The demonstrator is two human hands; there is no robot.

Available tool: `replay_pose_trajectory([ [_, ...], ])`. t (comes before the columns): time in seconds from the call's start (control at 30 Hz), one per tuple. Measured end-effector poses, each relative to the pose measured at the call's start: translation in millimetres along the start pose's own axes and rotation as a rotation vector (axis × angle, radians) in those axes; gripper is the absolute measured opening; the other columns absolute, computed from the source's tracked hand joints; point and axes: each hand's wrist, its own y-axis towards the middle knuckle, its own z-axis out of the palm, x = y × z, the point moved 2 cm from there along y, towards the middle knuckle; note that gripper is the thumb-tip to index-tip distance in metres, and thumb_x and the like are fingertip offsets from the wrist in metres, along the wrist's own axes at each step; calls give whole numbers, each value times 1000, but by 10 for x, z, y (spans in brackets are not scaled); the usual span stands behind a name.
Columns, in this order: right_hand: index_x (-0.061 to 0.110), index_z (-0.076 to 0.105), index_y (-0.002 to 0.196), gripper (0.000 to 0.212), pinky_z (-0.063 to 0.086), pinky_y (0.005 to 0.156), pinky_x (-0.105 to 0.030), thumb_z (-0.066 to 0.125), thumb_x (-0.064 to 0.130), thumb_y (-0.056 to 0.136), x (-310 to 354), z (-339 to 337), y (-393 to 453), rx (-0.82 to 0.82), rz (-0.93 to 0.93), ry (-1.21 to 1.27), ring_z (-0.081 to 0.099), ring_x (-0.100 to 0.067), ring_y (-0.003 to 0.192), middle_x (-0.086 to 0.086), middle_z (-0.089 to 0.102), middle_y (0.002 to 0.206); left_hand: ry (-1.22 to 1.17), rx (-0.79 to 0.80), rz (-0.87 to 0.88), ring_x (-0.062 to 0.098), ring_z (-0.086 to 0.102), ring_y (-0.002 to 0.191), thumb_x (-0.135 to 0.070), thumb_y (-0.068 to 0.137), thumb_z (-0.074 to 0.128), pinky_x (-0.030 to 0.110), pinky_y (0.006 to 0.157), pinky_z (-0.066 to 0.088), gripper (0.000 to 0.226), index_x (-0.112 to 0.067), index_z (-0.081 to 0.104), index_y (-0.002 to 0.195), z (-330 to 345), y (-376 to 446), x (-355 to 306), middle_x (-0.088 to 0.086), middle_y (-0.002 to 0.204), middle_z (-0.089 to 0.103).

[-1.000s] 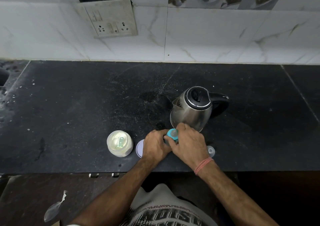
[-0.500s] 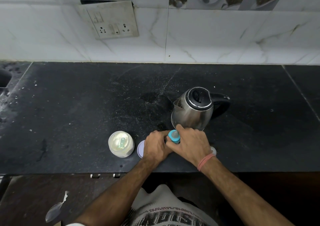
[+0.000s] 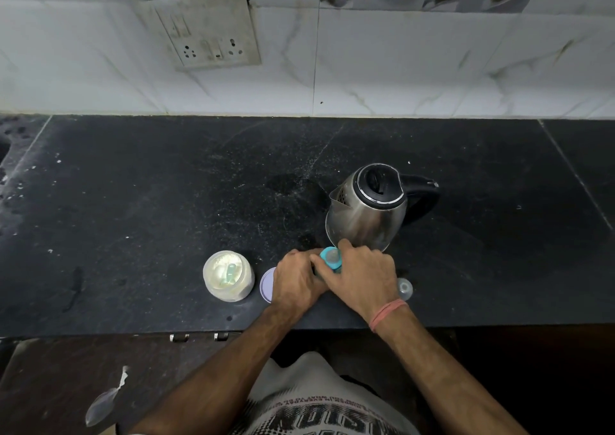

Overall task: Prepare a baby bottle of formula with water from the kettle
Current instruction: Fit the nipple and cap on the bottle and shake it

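Bottle (image 3: pixel 327 263) stood near the front edge of the bench (image 3: pixel 166 201), just in front of the steel kettle (image 3: pixel 366 214), and only its teal collar and pale teat showed between the two hands. The left hand (image 3: pixel 296 283) wrapped the body of it from the left, fingers curled round it and knuckles up. The right hand (image 3: pixel 364 276) came over from the right with its fingers closed round the teal collar, index finger stretched along the far side close to the kettle's base; a pink band (image 3: pixel 387 314) sat on that wrist. Both forearms reached in from the front edge and met at the bottle.

Judging by the grip, the step in hand was turning the collar, one hand steadying and the other twisting; whether it was going on or coming off could not be told. An open jar of pale powder (image 3: pixel 229 279) with a scoop in it stood to the left, its lilac lid (image 3: pixel 266 284) lying beside the left hand, and a small clear cap (image 3: pixel 405 288) lay to the right. The next move would call for a firm hold low on the bottle while the collar turned, keeping it upright and clear of the kettle.
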Motion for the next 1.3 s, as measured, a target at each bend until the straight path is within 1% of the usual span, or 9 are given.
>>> replay_pose_trajectory([
  [0.17,23,66,87,64,43,61,-34,46,84,94,-57,45,38,-19,-52,59,73,-24,71,2,74,79,2,4,40,15,60,77,-64,80,63,39,75,55,33,-35,75,92,-39,-5,-26,-15,75,64],
  [0.27,21,67,76,69,42,60,-34,43,83,92,19,92,46,-15,49,48,72,-27,66,-1,72,69,25,-27,-60,24,63,84,-60,87,79,36,73,44,37,-25,77,99,12,-38,-32,-7,83,56],
  [0.4,25,59,67,67,50,62,-35,44,86,91,49,160,-10,-40,165,153,71,-27,64,1,68,63,59,-48,-50,24,58,82,-48,96,78,38,72,43,31,-17,74,97,25,-51,-66,-15,74,42],
  [0.57,28,58,83,64,54,68,-37,41,88,93,-82,169,-60,-21,65,215,73,-23,74,5,73,77,40,-46,36,25,63,86,-50,93,70,40,73,51,23,-28,73,100,-32,-62,-100,-3,83,74],
  [0.73,23,62,83,67,52,69,-39,41,85,93,-3,158,-37,-25,105,161,75,-30,75,-2,75,77,44,-63,17,26,63,85,-48,90,76,37,73,43,26,-22,71,91,-32,-52,-95,0,84,73],
  [0.9,27,47,90,60,52,74,-41,43,87,98,-21,130,-129,10,85,314,67,-22,75,6,68,81,71,-50,-29,25,68,78,-46,92,76,42,74,56,22,-26,68,86,-32,4,-62,-4,82,76],
  [1.03,30,52,91,40,46,82,-34,70,65,97,-352,86,-341,-36,-124,417,49,-11,83,13,50,93,54,-53,-10,18,70,87,-71,77,83,38,81,55,45,-34,76,101,12,-14,55,-9,89,80],
  [1.13,26,63,96,29,49,77,-41,84,44,91,-617,74,-494,-125,-59,239,53,-20,90,5,56,100,194,-47,-27,20,70,105,-79,71,86,42,97,46,61,-38,77,115,28,17,32,-10,101,81],
  [1.3,35,66,122,53,54,100,-43,96,33,78,-905,27,-574,280,184,222,51,-21,124,7,52,134,194,-34,-55,15,68,107,-82,71,84,43,101,39,61,-40,76,115,16,23,41,-15,99,79],
])
